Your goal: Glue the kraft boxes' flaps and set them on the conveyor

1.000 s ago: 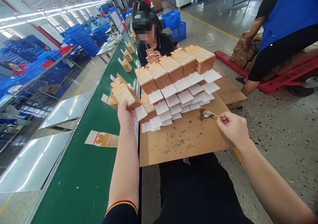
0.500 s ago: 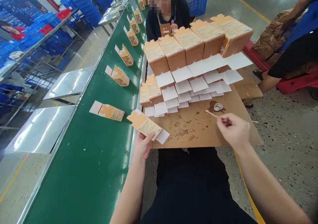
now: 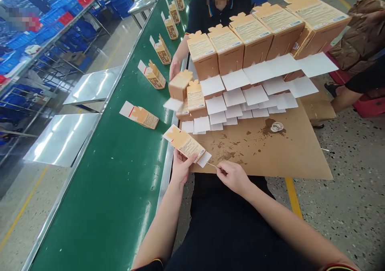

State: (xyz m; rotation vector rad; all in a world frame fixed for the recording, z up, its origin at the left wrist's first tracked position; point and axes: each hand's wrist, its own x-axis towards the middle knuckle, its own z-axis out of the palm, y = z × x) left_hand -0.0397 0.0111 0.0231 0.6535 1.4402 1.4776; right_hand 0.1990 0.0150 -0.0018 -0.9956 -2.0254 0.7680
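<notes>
My left hand (image 3: 182, 167) grips a small tan carton (image 3: 187, 146) with printed text, tilted over the cardboard's left edge. From its near end sticks out a white flap (image 3: 204, 159); cut tabs show at the far end. Pinched in my right hand (image 3: 233, 176) is a thin cotton swab (image 3: 212, 165), its tip at the flap; whether it touches cannot be made out. A small clear cup (image 3: 276, 127) stands on the cardboard sheet (image 3: 303, 154), among wet brown spots.
Stacked cartons (image 3: 258, 46) with white flaps jut toward me. On my left, a green conveyor belt (image 3: 99, 207) carries a row of open cartons (image 3: 140, 114). Across from me, a co-worker's hand (image 3: 175, 67) is by a blurred carton (image 3: 179, 84). Another person stands at right.
My right hand has moved left from beside the cup, bringing the swab to the carton's flap. The co-worker's hand has come down by a carton at the stack's left end.
</notes>
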